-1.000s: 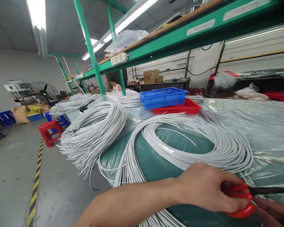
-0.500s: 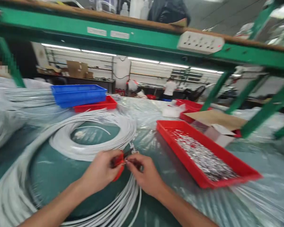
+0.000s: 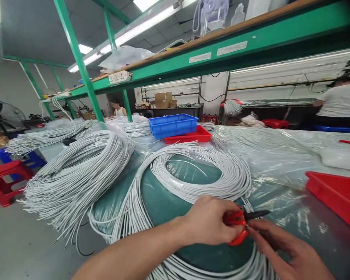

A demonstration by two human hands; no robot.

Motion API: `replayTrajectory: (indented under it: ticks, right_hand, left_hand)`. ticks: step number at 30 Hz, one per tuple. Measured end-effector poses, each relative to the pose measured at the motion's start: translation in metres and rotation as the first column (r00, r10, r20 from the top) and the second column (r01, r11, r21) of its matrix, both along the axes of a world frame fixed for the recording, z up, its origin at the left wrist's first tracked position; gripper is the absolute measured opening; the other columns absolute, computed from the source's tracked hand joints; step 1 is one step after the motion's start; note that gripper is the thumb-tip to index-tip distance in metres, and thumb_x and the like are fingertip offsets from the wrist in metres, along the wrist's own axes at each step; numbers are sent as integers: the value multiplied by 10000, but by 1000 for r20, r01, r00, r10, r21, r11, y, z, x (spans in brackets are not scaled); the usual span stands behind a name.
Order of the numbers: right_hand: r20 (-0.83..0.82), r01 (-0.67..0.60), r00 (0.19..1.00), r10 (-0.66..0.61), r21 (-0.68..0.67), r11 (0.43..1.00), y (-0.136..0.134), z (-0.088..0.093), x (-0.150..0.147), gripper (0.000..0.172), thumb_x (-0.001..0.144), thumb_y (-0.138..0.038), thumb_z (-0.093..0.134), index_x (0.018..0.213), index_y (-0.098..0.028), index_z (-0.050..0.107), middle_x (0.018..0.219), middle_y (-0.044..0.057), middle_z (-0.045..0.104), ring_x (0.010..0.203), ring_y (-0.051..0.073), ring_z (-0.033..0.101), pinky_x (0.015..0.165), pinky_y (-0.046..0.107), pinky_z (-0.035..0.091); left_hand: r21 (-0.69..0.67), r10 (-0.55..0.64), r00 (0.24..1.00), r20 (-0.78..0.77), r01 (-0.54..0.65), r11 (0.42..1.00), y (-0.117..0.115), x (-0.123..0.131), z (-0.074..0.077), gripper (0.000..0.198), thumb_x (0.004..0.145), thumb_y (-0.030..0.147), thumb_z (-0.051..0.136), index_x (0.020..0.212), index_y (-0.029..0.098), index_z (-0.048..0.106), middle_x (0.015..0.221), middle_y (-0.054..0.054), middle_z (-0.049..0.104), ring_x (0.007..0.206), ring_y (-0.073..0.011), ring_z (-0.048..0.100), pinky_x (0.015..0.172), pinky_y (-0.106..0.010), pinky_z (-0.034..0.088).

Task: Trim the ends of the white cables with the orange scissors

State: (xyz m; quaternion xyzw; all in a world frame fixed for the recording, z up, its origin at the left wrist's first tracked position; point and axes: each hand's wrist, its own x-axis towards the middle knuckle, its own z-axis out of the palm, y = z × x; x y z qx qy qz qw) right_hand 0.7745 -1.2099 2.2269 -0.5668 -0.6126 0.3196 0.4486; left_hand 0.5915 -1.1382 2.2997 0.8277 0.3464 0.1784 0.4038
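- Tool, one: red-handled, with dark pointed metal tips, held above the near edge of the green, plastic-filmed worktable point(image 3: 160, 210); tool point(image 3: 239, 222) likely light and rigid. Best held by its handles, clear of the tips.
- Your left hand point(image 3: 207, 221): wrapped round the red handles.
- Your right hand point(image 3: 288, 245): fingertips beside the tool; you cannot tell whether they pinch a wire end.
- Coil of thin, round white cable point(image 3: 189, 190): flat, mid-worktable, beyond your hands. Probably springy, smooth and weighty in bulk; take the whole bundle, fingers round its rim.
- Loose white cable bundle point(image 3: 128, 206): sweeps round the coil's left side and under your left forearm toward the near edge. Single strands likely light and flexible.
- Heaped white cable coil point(image 3: 113, 159): at the left edge, ends overhanging.
- Blue plastic tray point(image 3: 175, 126): over a red plastic tray point(image 3: 203, 134), toward the far edge.
- Second red tray point(image 3: 329, 190): right side.
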Motion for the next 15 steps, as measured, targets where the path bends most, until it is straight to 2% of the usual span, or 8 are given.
replayTrajectory:
  ticks: [7,15]
  right_hand:
    - [-9,34,999,-34,-14,999,2,10,-5,313,803,-478,605,831,-182,706,783,90,728,581,204,680,513,224,589]
    - [-6,-13,1000,12,-67,998,-2,16,-4,291,846,-435,596,930,-179,707,854,93,725,694,219,691,597,252,584]
  left_hand:
    - [11,-14,1000,-6,14,1000,0,0,0,242,689,201,586,608,196,358,552,62,335,537,-86,240,486,-242,218]
    - [10,-11,1000,3,11,1000,-2,1,1,197,698,181,575,635,196,389,565,65,362,546,-86,279,506,-233,233]
